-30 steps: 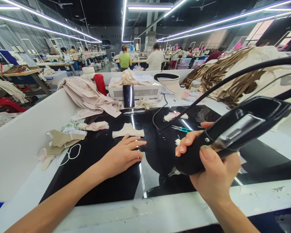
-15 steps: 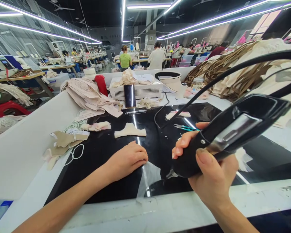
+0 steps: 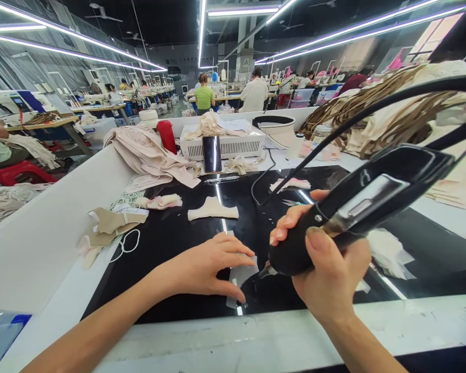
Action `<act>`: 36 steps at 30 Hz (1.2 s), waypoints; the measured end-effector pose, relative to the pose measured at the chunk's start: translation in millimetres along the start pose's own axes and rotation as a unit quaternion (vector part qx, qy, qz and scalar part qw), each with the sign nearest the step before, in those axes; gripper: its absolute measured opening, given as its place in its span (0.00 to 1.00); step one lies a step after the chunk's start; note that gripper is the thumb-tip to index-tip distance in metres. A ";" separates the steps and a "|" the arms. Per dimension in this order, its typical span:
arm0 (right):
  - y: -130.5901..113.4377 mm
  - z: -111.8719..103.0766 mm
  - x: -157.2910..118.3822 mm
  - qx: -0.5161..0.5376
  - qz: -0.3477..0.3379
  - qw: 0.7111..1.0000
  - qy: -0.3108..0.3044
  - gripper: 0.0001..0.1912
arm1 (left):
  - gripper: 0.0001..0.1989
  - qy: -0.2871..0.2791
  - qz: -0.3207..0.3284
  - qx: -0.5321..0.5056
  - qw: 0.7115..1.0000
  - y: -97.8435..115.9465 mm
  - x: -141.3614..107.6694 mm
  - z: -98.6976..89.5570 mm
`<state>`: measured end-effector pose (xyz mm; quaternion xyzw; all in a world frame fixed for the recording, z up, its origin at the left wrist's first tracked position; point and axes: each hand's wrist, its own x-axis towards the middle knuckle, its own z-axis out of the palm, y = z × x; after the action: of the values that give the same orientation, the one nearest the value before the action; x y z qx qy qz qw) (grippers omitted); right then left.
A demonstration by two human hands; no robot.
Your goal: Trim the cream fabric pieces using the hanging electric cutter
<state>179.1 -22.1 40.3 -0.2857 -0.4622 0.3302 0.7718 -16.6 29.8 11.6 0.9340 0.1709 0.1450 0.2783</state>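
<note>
Fingers spread, my left hand (image 3: 217, 261) lies over a thin translucent sheet (image 3: 236, 277) on the black mat (image 3: 171, 228). My right hand (image 3: 326, 259) is wrapped round a black handheld tool (image 3: 373, 207) with a silver plate on its side and a thick black cable. The tool's small metal tip (image 3: 267, 270) points left, close to the sheet's right edge; whether it touches cannot be made out. Just beyond my left hand rests a cream cloth piece (image 3: 213, 208). To the right of my right hand is a small pile of white pieces (image 3: 389, 253).
A phone (image 3: 212, 154) leans on a white vented box (image 3: 225, 147). Beige fabric (image 3: 147, 150) and a red cylinder (image 3: 166, 137) stand at the back left. Scissors (image 3: 292, 203) lie beyond the tool; fabric strips (image 3: 373, 111) are heaped back right. People sit in the background.
My left hand has opened from a bunched pose, its fingers and thumb now spread over the sheet. The sheet's visible outline differs. The view has shifted slightly, and the tool appears a little further left.
</note>
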 end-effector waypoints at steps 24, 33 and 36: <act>15.2 1.9 -5.9 -0.005 -0.006 1.000 -0.012 0.21 | 0.36 -0.027 0.005 -0.004 1.000 -8.8 -3.9 7.6; 11.1 5.3 -8.5 -0.008 0.017 1.000 0.004 0.20 | 0.36 -0.031 -0.002 -0.002 1.000 -9.6 -4.1 8.0; 8.9 7.7 -12.0 0.008 0.022 1.000 0.002 0.22 | 0.35 -0.028 0.001 -0.003 1.000 -8.1 -3.5 6.6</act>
<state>165.7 -24.8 30.5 -0.2900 -0.4519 0.3500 0.7676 -19.3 31.6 1.0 0.9370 0.1614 0.1201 0.2855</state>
